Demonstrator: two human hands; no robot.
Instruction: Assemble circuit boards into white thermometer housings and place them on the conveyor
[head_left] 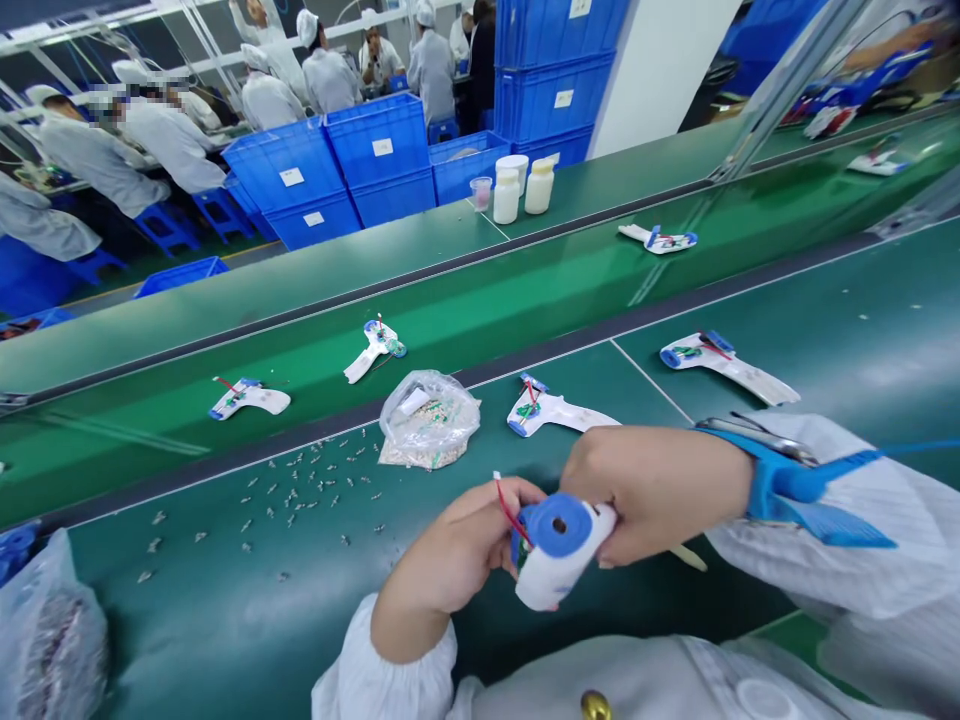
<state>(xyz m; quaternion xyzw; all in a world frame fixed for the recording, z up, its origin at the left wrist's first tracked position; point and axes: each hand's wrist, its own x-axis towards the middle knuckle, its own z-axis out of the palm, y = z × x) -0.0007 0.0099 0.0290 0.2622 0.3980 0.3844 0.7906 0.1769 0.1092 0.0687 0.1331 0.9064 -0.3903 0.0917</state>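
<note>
Left hand [476, 530]: forearm slanting up from the lower edge, fingers curled round the blue-and-green end of the casing, beside its red wire.
Right hand [637, 490]: in from the right, back of the hand uppermost, fingers bent into a fist (a blue strap [802, 480] rings the wrist).
Both hands: close together, clamped on the one casing.
Held casing [555, 580]: one, white with a blue round end, tilted above the desk [202, 640].
Casings on the desk: two, one left [559, 412] and one right [731, 370].
Casings on the green belt [480, 312]: four.
Plastic bags: two, one mid-desk [431, 425], one at the left edge [52, 640].
Small metal parts [300, 485]: dozens, scattered, too tiny for an exact count.
White tubs: three, beside one clear cup [481, 194].
</note>
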